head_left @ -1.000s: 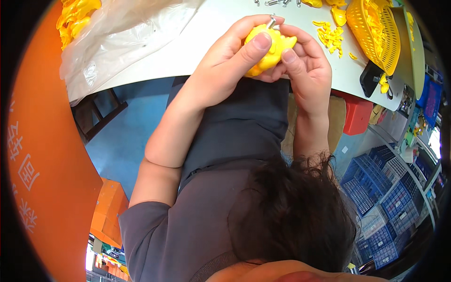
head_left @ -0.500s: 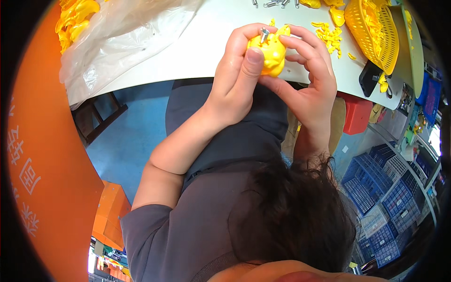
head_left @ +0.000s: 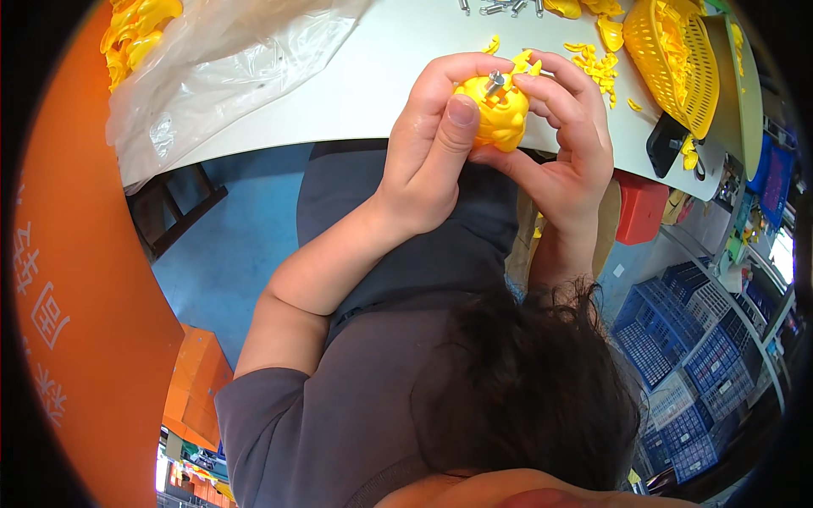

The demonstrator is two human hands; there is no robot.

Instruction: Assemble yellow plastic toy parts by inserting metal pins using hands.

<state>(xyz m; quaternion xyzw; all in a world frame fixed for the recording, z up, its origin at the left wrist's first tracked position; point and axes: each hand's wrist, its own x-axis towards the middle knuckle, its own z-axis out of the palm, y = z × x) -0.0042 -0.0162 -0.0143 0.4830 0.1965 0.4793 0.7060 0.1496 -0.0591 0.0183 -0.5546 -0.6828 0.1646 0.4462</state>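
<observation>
Both my hands hold a rounded yellow plastic part (head_left: 504, 125) above the table's near edge. A small metal spring (head_left: 495, 82) sticks up out of its top. My left hand (head_left: 428, 148) is closed on the part's left side, its thumb pressed on the front. On the other side, my right hand (head_left: 567, 140) has its thumb at the bottom of the part. Its fingertips touch a small yellow pointed piece (head_left: 525, 66) beside the spring. How that piece joins the larger part is hidden by the fingers.
Loose springs (head_left: 504, 8) lie at the far edge of the white table (head_left: 339, 102). Small yellow pieces (head_left: 597, 68) and a yellow basket (head_left: 699, 93) are to the right, by a black phone (head_left: 665, 144). A clear plastic bag (head_left: 212, 85) covers the left. Blue crates (head_left: 652, 330) stand lower right.
The yellow part, in both hands, has shifted slightly right and nearer and has turned a little. The spring and small pointed piece show more plainly at its top.
</observation>
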